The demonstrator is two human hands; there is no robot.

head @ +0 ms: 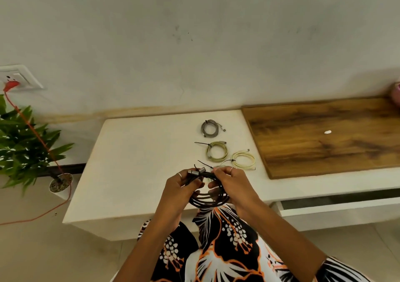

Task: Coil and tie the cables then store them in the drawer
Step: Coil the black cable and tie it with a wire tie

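We hold the black cable coil (208, 193) between both hands above the near table edge: left hand (180, 186) grips its connector end, right hand (230, 184) pinches the tie's tail on top.

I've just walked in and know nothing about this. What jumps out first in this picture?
First, the two hands at the centre: the left hand and right hand grip a coiled black cable above the front edge of the white counter. Behind them on the counter lie three tied coils: a grey cable farthest back, a green cable, and a cream cable on the right. At lower right, a white drawer stands open.
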